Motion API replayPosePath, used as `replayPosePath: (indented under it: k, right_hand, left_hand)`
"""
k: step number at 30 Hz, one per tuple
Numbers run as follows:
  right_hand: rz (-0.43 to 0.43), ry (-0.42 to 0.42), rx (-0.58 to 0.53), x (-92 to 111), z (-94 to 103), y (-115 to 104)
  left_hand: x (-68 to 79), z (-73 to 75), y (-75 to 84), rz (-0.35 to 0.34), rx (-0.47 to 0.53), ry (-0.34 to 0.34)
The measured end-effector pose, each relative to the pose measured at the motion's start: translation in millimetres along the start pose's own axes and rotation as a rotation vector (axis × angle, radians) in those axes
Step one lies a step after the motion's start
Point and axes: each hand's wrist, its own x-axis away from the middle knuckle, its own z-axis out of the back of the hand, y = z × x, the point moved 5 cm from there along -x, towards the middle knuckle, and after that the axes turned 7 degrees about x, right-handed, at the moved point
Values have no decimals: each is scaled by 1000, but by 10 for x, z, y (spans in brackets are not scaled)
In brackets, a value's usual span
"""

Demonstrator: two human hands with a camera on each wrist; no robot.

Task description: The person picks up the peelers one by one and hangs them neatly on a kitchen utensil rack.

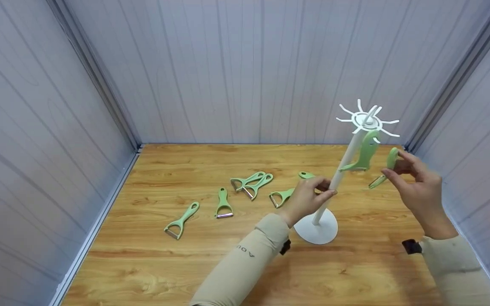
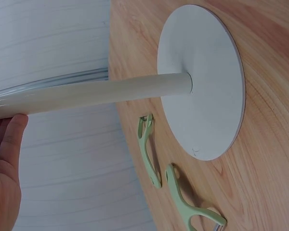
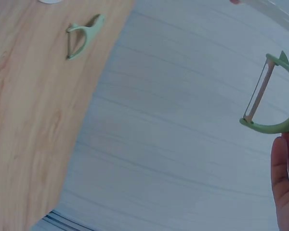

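Note:
A white stand (image 1: pixel 348 159) has a round base (image 1: pixel 323 236) on the table and a ring of thin hooks (image 1: pixel 367 122) at its top. My left hand (image 1: pixel 306 196) holds the pole between thumb and fingers at mid-height; the left wrist view shows the same pole (image 2: pixel 130 90) by the fingertips. One green Y-shaped peeler (image 1: pixel 368 154) hangs from a hook, blade end down. To the right, my right hand (image 1: pixel 423 193) pinches another green peeler (image 1: pixel 391 158) by its handle, apart from the hooks. Its blade end (image 3: pixel 262 91) points away from the fingers in the right wrist view.
On the wooden table (image 1: pixel 143 263) left of the stand lie several more green peelers, among them a single peeler (image 1: pixel 182 220), an upright-lying one (image 1: pixel 223 203) and an overlapping pair (image 1: pixel 253 182). My left hand partly covers another peeler (image 1: pixel 282 196). Pale panel walls (image 1: pixel 245 76) enclose the table.

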Motion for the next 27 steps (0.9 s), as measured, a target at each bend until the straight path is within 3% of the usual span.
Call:
replayPosePath:
  k: [10,17,27]
  right_hand:
    - [19,83,-69,-117,131,-293]
    - [78,134,-107,-205,138,-536]
    - [79,108,-87,-333,126,-629]
  left_hand:
    - [-15,1,22,-45,-27,-5]
    - [-5,20,22,-32,-28,1]
    - [-6,11,26,-26,-37,6]
